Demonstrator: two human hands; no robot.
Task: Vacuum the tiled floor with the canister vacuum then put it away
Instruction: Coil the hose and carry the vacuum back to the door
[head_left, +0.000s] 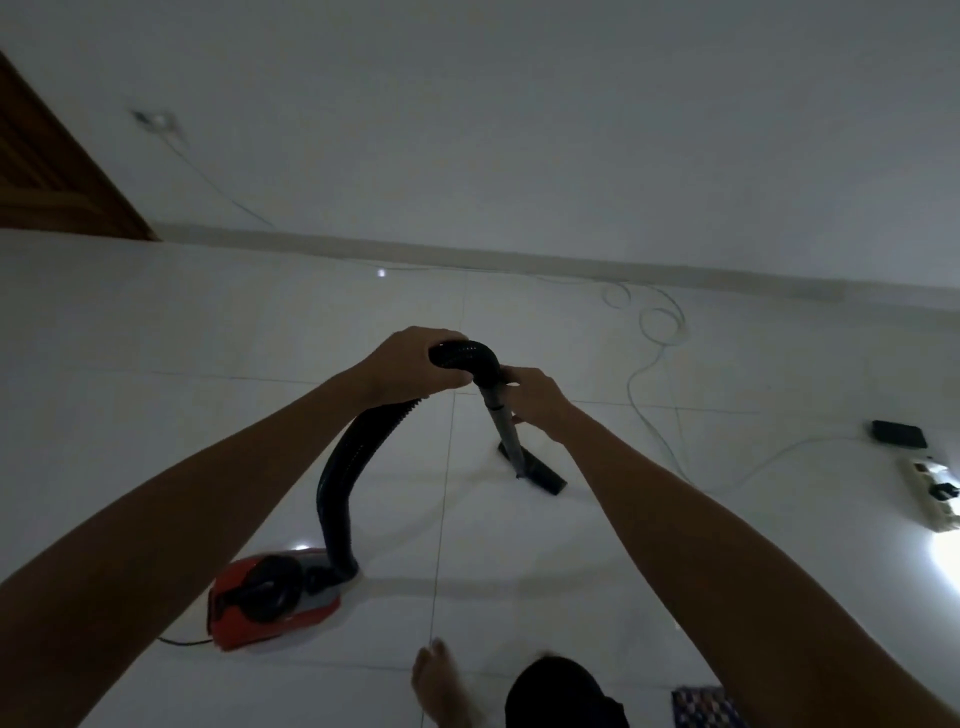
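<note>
Floor: glossy white tiled floor (571, 545) with thin grout lines spreads under your grip on all sides; wide bare tile lies beyond your hands up to the baseboard.
Wall: a plain matt wall (519, 130) rises past the baseboard, far ahead of your hands, with a brown wooden door (47, 176) at its left.
Canister: the red and grey canister vacuum (270, 597) (rounded, hard plastic) sits on the tile below and left of your grip, close by your bare foot (441, 680).
Hose: a black ribbed hose (343, 493) arcs up from the canister into your left hand (410, 369), which is clenched around its curved top.
Wand: your right hand (535, 400) grasps the smooth grey wand (501, 426) just below that bend; it slants down to the flat black floor head (535, 470) resting on the tile.
Cord: a thin pale cord (654, 332) loops loosely right of your grip.
Power strip: a white power strip (935, 488) lies far right, beside a small black box (898, 434).
</note>
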